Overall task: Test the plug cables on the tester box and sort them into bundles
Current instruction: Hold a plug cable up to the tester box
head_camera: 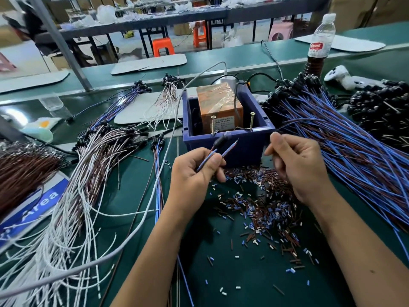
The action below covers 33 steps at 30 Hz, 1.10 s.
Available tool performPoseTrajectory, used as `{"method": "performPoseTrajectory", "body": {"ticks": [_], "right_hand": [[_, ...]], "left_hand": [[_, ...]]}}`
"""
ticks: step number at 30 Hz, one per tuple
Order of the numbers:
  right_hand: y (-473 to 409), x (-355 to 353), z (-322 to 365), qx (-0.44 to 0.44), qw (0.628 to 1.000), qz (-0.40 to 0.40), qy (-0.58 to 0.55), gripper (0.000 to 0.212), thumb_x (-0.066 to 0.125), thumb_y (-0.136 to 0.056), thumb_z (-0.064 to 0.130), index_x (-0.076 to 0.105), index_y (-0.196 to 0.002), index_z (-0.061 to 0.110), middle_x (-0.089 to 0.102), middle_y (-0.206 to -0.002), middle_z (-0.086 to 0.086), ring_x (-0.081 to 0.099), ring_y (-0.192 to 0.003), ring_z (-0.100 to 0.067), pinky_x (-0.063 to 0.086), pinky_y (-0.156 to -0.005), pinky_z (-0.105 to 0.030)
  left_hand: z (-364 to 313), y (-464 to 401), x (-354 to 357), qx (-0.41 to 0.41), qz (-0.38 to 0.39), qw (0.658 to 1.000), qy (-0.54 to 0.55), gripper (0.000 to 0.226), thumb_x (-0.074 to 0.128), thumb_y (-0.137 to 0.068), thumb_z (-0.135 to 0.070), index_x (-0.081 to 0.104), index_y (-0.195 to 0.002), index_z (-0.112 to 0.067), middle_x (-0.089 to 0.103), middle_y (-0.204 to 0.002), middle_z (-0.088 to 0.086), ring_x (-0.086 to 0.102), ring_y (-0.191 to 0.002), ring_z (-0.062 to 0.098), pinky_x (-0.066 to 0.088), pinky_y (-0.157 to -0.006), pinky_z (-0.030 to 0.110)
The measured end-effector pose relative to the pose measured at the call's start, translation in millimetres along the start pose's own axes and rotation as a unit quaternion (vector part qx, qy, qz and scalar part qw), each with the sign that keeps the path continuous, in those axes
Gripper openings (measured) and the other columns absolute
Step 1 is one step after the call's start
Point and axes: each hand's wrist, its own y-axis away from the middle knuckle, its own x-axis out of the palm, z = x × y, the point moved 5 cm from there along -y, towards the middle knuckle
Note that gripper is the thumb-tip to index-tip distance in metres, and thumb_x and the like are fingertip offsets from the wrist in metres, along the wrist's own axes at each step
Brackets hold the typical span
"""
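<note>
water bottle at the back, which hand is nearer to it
Right. The right hand sits below and slightly left of the water bottle; the left hand is farther left, across the blue box.

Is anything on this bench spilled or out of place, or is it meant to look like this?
One thing stands out: a scatter of short blue, brown and white insulation bits lies loose on the green mat, between the forearms and in front of the blue box. It looks like stripping waste rather than an accident.
</note>
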Motion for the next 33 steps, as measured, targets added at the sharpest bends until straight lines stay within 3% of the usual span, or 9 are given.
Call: {"method": "performPoseTrajectory", "body": {"ticks": [6,10,13,15,17,21,25,29,33], "right_hand": [[15.5,41.8,-0.9,-0.013,0.998,0.052,-0.017,0.026,0.072,-0.094,0.043,0.080,-0.093,0.019,0.056,-0.056,-0.001,0.042,-0.041,-0.009,0.032,-0.039,-0.019],[21.4,57.6,5.6,0.002,0.990,0.054,-0.133,0.011,0.071,-0.089,0.016,0.079,-0.082,0.012,0.058,-0.053,0.003,0.048,-0.039,-0.003,0.036,-0.039,-0.011],[21.0,55.3,6.4,0.017,0.986,0.033,-0.161,0.011,0.069,-0.089,0.010,0.072,-0.082,0.002,0.058,-0.053,0.005,0.050,-0.041,-0.001,0.039,-0.041,-0.010],[18.7,48.0,5.9,0.012,0.990,0.011,-0.137,0.013,0.070,-0.090,0.020,0.072,-0.082,0.010,0.056,-0.055,0.003,0.043,-0.039,-0.005,0.034,-0.038,-0.014],[16.2,41.1,5.6,-0.005,0.994,-0.002,-0.107,0.019,0.064,-0.101,0.023,0.067,-0.084,0.015,0.056,-0.061,-0.004,0.039,-0.039,-0.012,0.028,-0.037,-0.018],[15.2,35.6,6.3,-0.028,0.995,-0.027,-0.089,0.022,0.052,-0.109,0.025,0.060,-0.091,0.016,0.072,-0.081,-0.014,0.049,-0.041,-0.019,0.035,-0.040,-0.019],[18.4,25.6,9.0,-0.083,0.991,-0.107,0.012,0.018,0.062,-0.105,0.026,0.069,-0.090,0.018,0.070,-0.071,-0.008,0.052,-0.044,-0.020,0.044,-0.043,-0.026],[22.5,19.1,15.3,-0.134,0.972,-0.171,0.085,0.009,0.066,-0.103,0.026,0.071,-0.099,0.020,0.072,-0.072,0.001,0.064,-0.053,-0.018,0.053,-0.051,-0.032],[25.7,21.0,22.7,-0.188,0.945,-0.213,0.161,0.008,0.067,-0.102,0.021,0.073,-0.103,0.016,0.072,-0.078,0.013,0.073,-0.072,-0.009,0.054,-0.064,-0.018]], "left_hand": [[5.0,3.6,19.9,-0.037,-0.018,0.997,0.060,0.017,0.061,-0.098,-0.018,0.067,-0.085,-0.010,0.073,-0.066,0.005,0.061,-0.057,0.008,0.047,-0.062,0.018],[1.3,4.6,28.6,-0.014,0.009,0.998,0.054,0.023,0.060,-0.102,-0.009,0.064,-0.083,0.004,0.073,-0.068,0.004,0.070,-0.064,0.012,0.053,-0.067,0.021],[-5.4,6.7,25.8,0.032,-0.034,0.999,-0.026,0.017,0.062,-0.102,-0.013,0.068,-0.086,-0.007,0.076,-0.075,-0.001,0.073,-0.072,0.013,0.057,-0.070,0.028],[-11.3,9.2,19.8,0.076,-0.102,0.988,-0.086,0.017,0.062,-0.102,-0.015,0.065,-0.086,-0.015,0.075,-0.077,-0.009,0.072,-0.070,0.011,0.057,-0.065,0.032],[-19.6,11.7,13.2,0.126,-0.167,0.970,-0.123,0.019,0.061,-0.104,-0.017,0.062,-0.085,-0.019,0.067,-0.073,-0.019,0.063,-0.062,0.003,0.045,-0.056,0.021],[-21.0,13.8,2.4,0.132,-0.241,0.957,-0.094,0.011,0.059,-0.105,-0.020,0.062,-0.096,-0.014,0.072,-0.072,-0.003,0.068,-0.060,0.010,0.046,-0.053,0.024],[-17.7,13.1,-1.8,0.096,-0.267,0.955,-0.080,0.004,0.060,-0.102,-0.014,0.059,-0.103,-0.018,0.074,-0.070,-0.003,0.055,-0.045,0.000,0.035,-0.047,0.013],[-20.1,11.9,-1.5,0.091,-0.272,0.954,-0.086,0.010,0.060,-0.100,-0.019,0.060,-0.097,-0.028,0.073,-0.071,-0.009,0.066,-0.058,0.013,0.046,-0.053,0.022],[-18.9,11.4,1.4,0.086,-0.259,0.959,-0.076,0.020,0.061,-0.096,-0.015,0.060,-0.092,-0.035,0.074,-0.072,-0.008,0.067,-0.061,0.018,0.052,-0.056,0.029]]}}
